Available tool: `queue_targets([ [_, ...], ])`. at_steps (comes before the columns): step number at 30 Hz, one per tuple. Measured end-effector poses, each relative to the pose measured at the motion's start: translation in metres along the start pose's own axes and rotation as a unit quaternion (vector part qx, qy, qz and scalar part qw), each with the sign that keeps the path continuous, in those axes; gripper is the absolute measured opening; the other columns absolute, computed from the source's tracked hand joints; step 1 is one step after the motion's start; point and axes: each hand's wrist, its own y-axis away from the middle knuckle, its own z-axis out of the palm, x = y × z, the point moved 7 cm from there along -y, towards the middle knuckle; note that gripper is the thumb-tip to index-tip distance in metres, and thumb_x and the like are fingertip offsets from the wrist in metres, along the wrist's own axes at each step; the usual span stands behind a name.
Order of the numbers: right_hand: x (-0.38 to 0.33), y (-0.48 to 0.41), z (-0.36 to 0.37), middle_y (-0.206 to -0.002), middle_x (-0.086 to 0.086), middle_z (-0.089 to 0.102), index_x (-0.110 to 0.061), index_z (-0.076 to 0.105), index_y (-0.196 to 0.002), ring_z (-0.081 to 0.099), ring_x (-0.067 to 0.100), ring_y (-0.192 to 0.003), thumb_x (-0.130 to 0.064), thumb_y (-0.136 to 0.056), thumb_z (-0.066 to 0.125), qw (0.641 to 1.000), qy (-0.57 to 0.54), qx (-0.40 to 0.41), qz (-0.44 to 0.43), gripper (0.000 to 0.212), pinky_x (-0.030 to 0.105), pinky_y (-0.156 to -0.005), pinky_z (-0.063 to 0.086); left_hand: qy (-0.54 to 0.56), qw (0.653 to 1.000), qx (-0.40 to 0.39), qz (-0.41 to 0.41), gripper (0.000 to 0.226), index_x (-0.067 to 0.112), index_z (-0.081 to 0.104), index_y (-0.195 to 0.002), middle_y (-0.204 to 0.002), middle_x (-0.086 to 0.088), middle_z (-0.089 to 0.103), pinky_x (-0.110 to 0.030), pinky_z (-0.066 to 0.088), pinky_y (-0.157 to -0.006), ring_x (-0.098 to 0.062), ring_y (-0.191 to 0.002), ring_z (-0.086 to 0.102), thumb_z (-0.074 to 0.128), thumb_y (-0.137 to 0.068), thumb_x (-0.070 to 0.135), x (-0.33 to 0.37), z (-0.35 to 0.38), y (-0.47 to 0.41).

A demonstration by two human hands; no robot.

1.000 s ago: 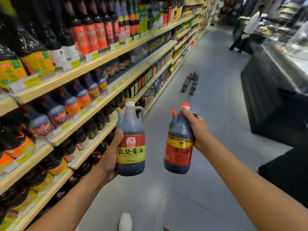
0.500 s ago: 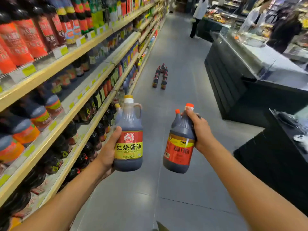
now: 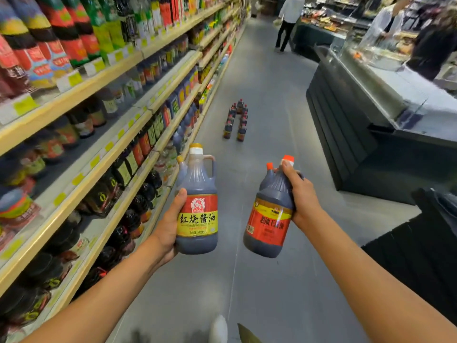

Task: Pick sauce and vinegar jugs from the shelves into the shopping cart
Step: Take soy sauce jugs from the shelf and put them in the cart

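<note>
The person is in the carry step. The jugs are off the shelves and in the hands, but they are not in the cart yet. No cart can be made out for sure in this view.

The left hand holds a white-capped jug with a red and yellow label. The thumb lies on the front. The other fingers go round the back, where they are hidden. A second jug peeks out just behind it, and how it is held cannot be told. The right hand grips an orange-capped jug near its top. Its fingers curl round the neck, with one finger up by the cap. A second orange cap shows right beside it, so this hand seems to hold two as well. All the jugs hang in the air over the grey floor, out in front of the person.

Next, it looks like the person has to find the cart, walk to it and set the jugs down inside, one hand at a time. The jugs look full and heavy, so a tight hold matters.

Compared with half a second ago, the hands hold the jugs the same way. The view has moved on down the aisle. The rows of bottles on the floor look a bit nearer, and a white shoe now shows at the bottom edge.
</note>
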Motion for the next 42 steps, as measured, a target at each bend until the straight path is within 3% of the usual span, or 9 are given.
queue_targets([
  [10, -0.035, -0.145, 0.082, -0.107, 0.011, 0.076, -0.017, 0.061, -0.112, 0.074, 0.028, -0.091, -0.046, -0.088, 0.073, 0.996, 0.031, -0.086, 0.015, 0.040, 0.047, -0.086, 0.060, 0.021, 0.995, 0.091, 0.032, 0.107, 0.016, 0.066, -0.121, -0.112, -0.021, 0.073, -0.042, 0.061, -0.078, -0.033, -0.097, 0.074, 0.082, -0.039, 0.082, 0.050, -0.025, -0.093],
  [16, -0.032, -0.199, 0.179, -0.109, 0.018, 0.075, -0.010, 0.061, -0.114, 0.072, 0.038, -0.097, -0.042, -0.088, 0.075, 0.986, 0.019, -0.163, 0.038, 0.043, 0.057, -0.095, 0.055, 0.033, 0.986, 0.153, 0.058, 0.092, 0.018, 0.066, -0.125, -0.116, -0.019, 0.073, -0.052, 0.053, -0.097, -0.035, -0.105, 0.072, 0.074, -0.057, 0.080, 0.083, -0.080, -0.129],
  [19, -0.029, -0.221, 0.235, -0.116, 0.021, 0.072, -0.004, 0.059, -0.128, 0.070, 0.041, -0.103, -0.046, -0.084, 0.078, 0.978, 0.024, -0.200, 0.048, 0.063, 0.062, -0.097, 0.053, 0.027, 0.982, 0.174, 0.066, 0.088, 0.015, 0.062, -0.130, -0.115, -0.018, 0.074, -0.047, 0.056, -0.090, -0.033, -0.103, 0.073, 0.070, -0.066, 0.075, 0.105, -0.110, -0.143],
  [24, -0.022, -0.245, 0.323, -0.107, 0.018, 0.075, -0.005, 0.065, -0.116, 0.073, 0.032, -0.090, -0.042, -0.087, 0.076, 0.964, 0.027, -0.259, 0.057, 0.049, 0.051, -0.087, 0.057, 0.055, 0.977, 0.191, 0.083, 0.091, 0.016, 0.067, -0.122, -0.112, -0.019, 0.074, -0.038, 0.060, -0.076, -0.030, -0.095, 0.075, 0.080, -0.054, 0.075, 0.141, -0.149, -0.157],
  [28, -0.005, -0.254, 0.387, -0.113, 0.019, 0.073, -0.002, 0.061, -0.128, 0.072, 0.036, -0.099, -0.044, -0.080, 0.082, 0.945, 0.040, -0.314, 0.084, 0.066, 0.055, -0.091, 0.057, 0.090, 0.959, 0.244, 0.110, 0.062, 0.015, 0.065, -0.122, -0.106, -0.015, 0.077, -0.034, 0.060, -0.070, -0.026, -0.089, 0.076, 0.055, -0.079, 0.059, 0.153, -0.185, -0.155],
  [31, 0.006, -0.260, 0.434, -0.106, 0.020, 0.073, -0.005, 0.064, -0.119, 0.073, 0.032, -0.087, -0.045, -0.077, 0.080, 0.928, 0.062, -0.357, 0.091, 0.060, 0.046, -0.078, 0.059, 0.102, 0.947, 0.281, 0.120, 0.061, 0.015, 0.065, -0.122, -0.106, -0.015, 0.077, -0.035, 0.061, -0.071, -0.027, -0.090, 0.076, 0.053, -0.079, 0.058, 0.160, -0.207, -0.152],
  [35, 0.025, -0.259, 0.495, -0.112, 0.024, 0.071, -0.005, 0.067, -0.113, 0.072, 0.036, -0.094, -0.058, -0.058, 0.092, 0.888, 0.103, -0.435, 0.106, 0.080, 0.053, -0.088, 0.057, 0.128, 0.919, 0.344, 0.144, 0.061, 0.017, 0.065, -0.121, -0.109, -0.015, 0.076, -0.037, 0.060, -0.076, -0.027, -0.092, 0.075, 0.057, -0.077, 0.059, 0.167, -0.228, -0.145],
  [39, 0.044, -0.258, 0.546, -0.116, 0.027, 0.069, -0.004, 0.064, -0.116, 0.070, 0.036, -0.096, -0.049, -0.078, 0.077, 0.847, 0.135, -0.497, 0.130, 0.060, 0.053, -0.092, 0.055, 0.171, 0.883, 0.409, 0.155, 0.060, 0.017, 0.066, -0.122, -0.111, -0.015, 0.076, -0.037, 0.059, -0.077, -0.029, -0.096, 0.075, 0.064, -0.083, 0.063, 0.162, -0.239, -0.136],
  [42, 0.056, -0.251, 0.577, -0.113, 0.026, 0.067, -0.010, 0.062, -0.115, 0.069, 0.035, -0.094, -0.049, -0.079, 0.077, 0.810, 0.144, -0.549, 0.147, 0.055, 0.055, -0.095, 0.053, 0.221, 0.847, 0.451, 0.175, 0.061, 0.014, 0.065, -0.122, -0.108, -0.016, 0.076, -0.040, 0.060, -0.076, -0.030, -0.092, 0.075, 0.056, -0.079, 0.056, 0.157, -0.239, -0.134],
])
